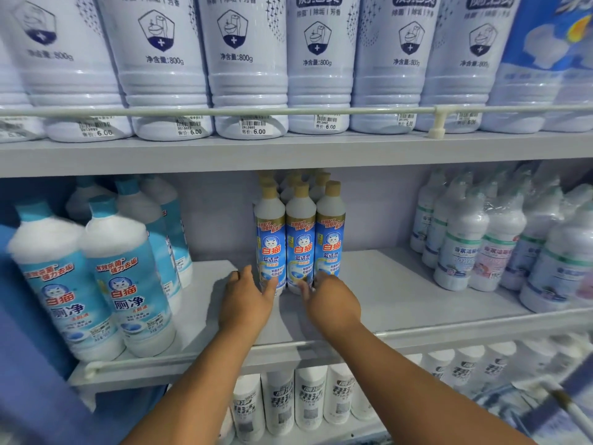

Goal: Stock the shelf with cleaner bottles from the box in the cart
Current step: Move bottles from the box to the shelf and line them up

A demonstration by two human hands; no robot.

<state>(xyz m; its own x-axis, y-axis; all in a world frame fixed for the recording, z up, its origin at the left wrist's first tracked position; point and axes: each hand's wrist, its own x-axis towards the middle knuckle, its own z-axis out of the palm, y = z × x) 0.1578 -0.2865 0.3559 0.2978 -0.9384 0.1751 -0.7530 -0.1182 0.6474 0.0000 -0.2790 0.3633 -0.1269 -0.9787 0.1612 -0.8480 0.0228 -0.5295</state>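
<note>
Several slim white cleaner bottles (pixel 300 239) with tan caps and blue labels stand in a tight block on the middle shelf (pixel 385 293). Both my arms reach in over the shelf rail. My left hand (pixel 245 300) touches the base of the leftmost front bottle (pixel 270 242) with its fingers spread. My right hand (pixel 330 303) lies against the bases of the middle and right front bottles (pixel 330 239), fingers fairly straight. Neither hand visibly wraps round a bottle. The box and cart are out of view.
Large white bottles with light-blue caps (pixel 122 277) stand at the shelf's left; shrink-wrapped white bottles (pixel 481 245) stand at its right. Bare shelf lies on both sides of the block. A rail (pixel 321 348) runs along the front edge. More bottles fill the shelves above (pixel 244 59) and below (pixel 308 399).
</note>
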